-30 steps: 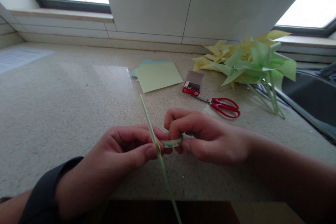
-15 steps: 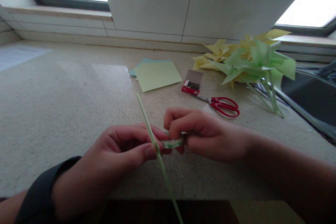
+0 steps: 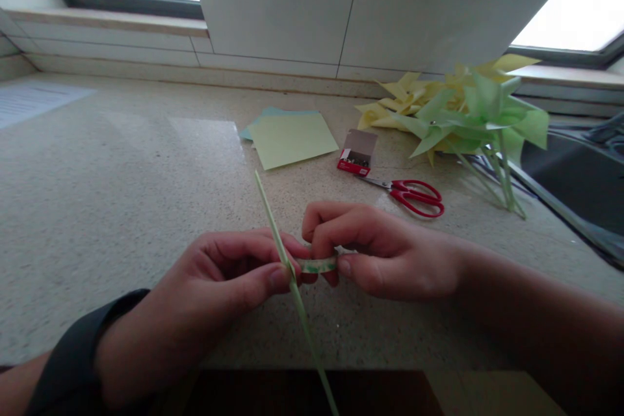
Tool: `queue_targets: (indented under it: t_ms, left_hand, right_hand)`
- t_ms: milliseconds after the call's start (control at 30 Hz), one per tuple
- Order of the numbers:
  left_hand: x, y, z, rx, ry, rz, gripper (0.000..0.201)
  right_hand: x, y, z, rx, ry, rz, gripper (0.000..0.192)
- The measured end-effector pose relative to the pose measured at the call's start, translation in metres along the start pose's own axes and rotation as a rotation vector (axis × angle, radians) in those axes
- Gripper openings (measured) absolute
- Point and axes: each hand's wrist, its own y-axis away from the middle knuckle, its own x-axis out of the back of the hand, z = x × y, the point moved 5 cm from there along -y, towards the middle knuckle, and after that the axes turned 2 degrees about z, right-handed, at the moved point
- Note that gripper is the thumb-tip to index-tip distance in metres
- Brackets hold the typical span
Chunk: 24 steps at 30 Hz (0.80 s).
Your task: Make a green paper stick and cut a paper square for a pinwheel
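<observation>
Between the thumb and fingers of my left hand (image 3: pixel 234 279) a thin, pale green rolled paper stick (image 3: pixel 303 315) is pinched. It slants from the upper left down past the counter's front edge. Right beside it, a small roll of clear tape (image 3: pixel 316 265) with green marks on its core touches my left fingertips. My right hand (image 3: pixel 375 247) is closed on the far side of that roll, with curled fingers over it and the thumb at its right end. Whether a strip of tape runs onto the stick is hidden by the fingers.
Ahead on the speckled counter (image 3: pixel 146 188) lie light green and blue paper sheets (image 3: pixel 295 140), an open red box of small metal pieces (image 3: pixel 355 159) and red-handled scissors (image 3: pixel 414 197). Yellow and green paper pinwheels (image 3: pixel 468 107) rest beside a dark sink (image 3: pixel 580 175) at right.
My right thumb has shifted slightly along the tape roll, and its tip now shows at the roll's right end. The left hand and the paper stick are nearly still.
</observation>
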Motion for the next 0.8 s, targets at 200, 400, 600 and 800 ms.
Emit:
queue_targets:
  t_ms: [200, 400, 600, 800]
  left_hand:
    - [-0.0008, -0.0011, 0.0012, -0.044, 0.004, -0.007, 0.009]
    - [-0.0015, -0.0005, 0.0016, -0.060, -0.026, -0.032, 0.008]
    - [-0.0004, -0.0016, 0.0020, -0.071, -0.012, -0.032, 0.008]
    - [-0.0025, -0.0020, 0.0044, -0.084, -0.026, -0.007, 0.007]
  right_hand:
    - [0.0024, 0.0002, 0.0005, 0.018, -0.006, -0.024, 0.013]
    - [0.0029, -0.0006, 0.0027, 0.006, -0.008, -0.014, 0.020]
    - [0.0035, 0.0011, -0.0003, 0.005, -0.089, -0.017, 0.014]
    - [0.0019, 0.0007, 0.0021, -0.003, -0.043, -0.006, 0.013]
